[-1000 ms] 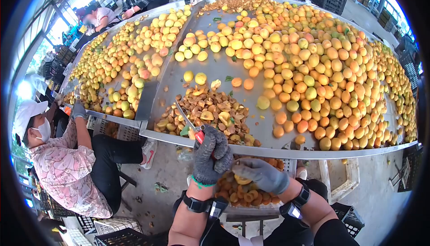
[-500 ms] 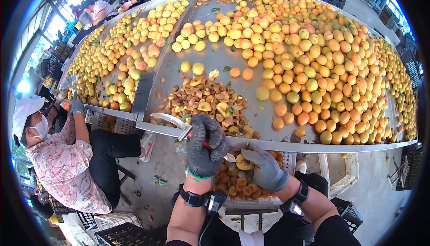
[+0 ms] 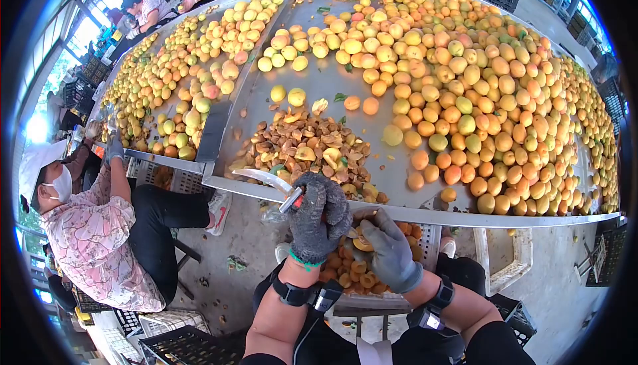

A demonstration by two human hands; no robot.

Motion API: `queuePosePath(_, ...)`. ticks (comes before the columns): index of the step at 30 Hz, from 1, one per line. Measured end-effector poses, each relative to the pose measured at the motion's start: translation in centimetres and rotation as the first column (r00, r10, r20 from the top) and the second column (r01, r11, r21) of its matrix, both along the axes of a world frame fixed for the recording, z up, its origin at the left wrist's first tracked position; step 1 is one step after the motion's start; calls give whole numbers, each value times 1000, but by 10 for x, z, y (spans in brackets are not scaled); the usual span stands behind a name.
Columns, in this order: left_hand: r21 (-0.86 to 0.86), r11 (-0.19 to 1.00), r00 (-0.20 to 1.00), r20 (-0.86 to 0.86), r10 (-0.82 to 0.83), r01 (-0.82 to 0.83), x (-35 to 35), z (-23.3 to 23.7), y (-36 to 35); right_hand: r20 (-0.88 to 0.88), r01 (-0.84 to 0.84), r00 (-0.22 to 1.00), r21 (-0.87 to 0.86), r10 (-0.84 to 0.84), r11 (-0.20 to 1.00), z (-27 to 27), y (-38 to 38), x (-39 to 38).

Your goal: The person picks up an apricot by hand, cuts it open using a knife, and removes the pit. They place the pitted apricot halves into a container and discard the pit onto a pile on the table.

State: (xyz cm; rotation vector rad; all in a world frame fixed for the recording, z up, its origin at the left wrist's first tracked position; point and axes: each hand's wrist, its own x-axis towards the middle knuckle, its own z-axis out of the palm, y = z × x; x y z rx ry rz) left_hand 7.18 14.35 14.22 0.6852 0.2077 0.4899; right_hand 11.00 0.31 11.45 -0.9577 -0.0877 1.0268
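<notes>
My left hand (image 3: 320,213), in a dark grey knit glove, is closed round a pitting knife (image 3: 266,180). Its curved blade points left over the table edge, and a bit of red handle shows at the fist. The tool's other end, towards my right hand, is mostly hidden. My right hand (image 3: 392,252), in a smoother grey glove, pinches a cut apricot (image 3: 363,241) between thumb and fingers. Directly beneath both hands, a crate holds several pitted apricot halves (image 3: 352,275). A heap of brown pits and scraps (image 3: 309,149) lies on the table just beyond my left hand.
Whole apricots (image 3: 478,112) cover much of the metal table (image 3: 266,96), which has a raised front rim. A co-worker in a pink patterned shirt (image 3: 93,252) sits at the left. A black crate (image 3: 186,348) stands on the floor at lower left.
My left hand has shifted slightly right and down, closer to the apricot. The apricot has turned, so its cut face shows less. The knife blade now tilts more downward to the right.
</notes>
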Motion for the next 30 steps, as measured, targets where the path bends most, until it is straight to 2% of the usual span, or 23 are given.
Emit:
queuePosePath(1,0,1000,1000,0,0,0,0,1,-1,30,26,999,13,-26,1000,1,1,-1)
queuePosePath(3,109,993,999,-2,38,-37,1,3,-5,29,42,999,15,-42,999,5,1,-3)
queuePosePath(5,107,994,999,-2,39,-38,2,3,-7,26,57,998,16,-57,998,7,3,-6)
queuePosePath(7,106,994,999,-1,39,-38,4,1,-11,59,174,983,-3,-174,985,8,5,-10)
queuePosePath(8,99,994,998,-24,52,-49,5,-2,-15,59,173,983,-4,-172,985,3,5,-12)
queuePosePath(10,68,994,994,-65,87,-83,11,-1,-21,266,260,934,-39,-241,965,-10,8,-17)
queuePosePath(11,69,994,994,-68,89,-84,12,0,-19,263,258,935,-39,-240,965,-10,8,-15)
queuePosePath(13,-25,998,998,-23,62,-63,12,-1,-13,612,177,774,38,-163,984,-8,6,-6)
queuePosePath(14,-46,997,997,-38,63,-64,11,-3,-10,615,175,772,38,-161,984,-8,8,-4)
queuePosePath(15,-47,997,997,-33,64,-66,9,-3,-6,568,144,806,81,-164,986,-8,9,-2)
queuePosePath(17,-231,973,999,33,13,-5,6,-4,2,520,111,839,123,-159,986,-8,10,-1)
queuePosePath(18,-250,968,1000,10,12,-9,5,-4,3,318,55,944,123,-92,991,-7,10,-3)
queuePosePath(19,-250,968,1000,7,15,-13,5,-4,4,96,4,995,135,-17,991,-7,10,-5)
queuePosePath(20,-207,978,999,-29,-15,8,5,-4,4,91,2,996,135,-15,991,-6,9,-3)
queuePosePath(21,-164,986,997,-67,-43,32,6,-4,4,51,-95,994,72,92,993,-4,6,3)
queuePosePath(22,-169,986,993,-118,-23,3,6,0,2,8,-194,981,13,194,981,-3,4,10)
queuePosePath(23,-169,986,993,-116,-23,3,5,1,3,10,-194,981,12,194,981,-5,1,17)
queuePosePath(25,-223,969,978,-156,-141,104,2,2,5,76,-399,913,-26,400,916,-9,-4,27)
queuePosePath(29,-219,975,965,-245,-97,42,8,-1,-1,45,-302,951,-68,305,951,-1,0,11)
queuePosePath(30,-218,974,964,-266,-4,-56,11,-4,0,29,-223,973,-112,228,968,10,4,6)
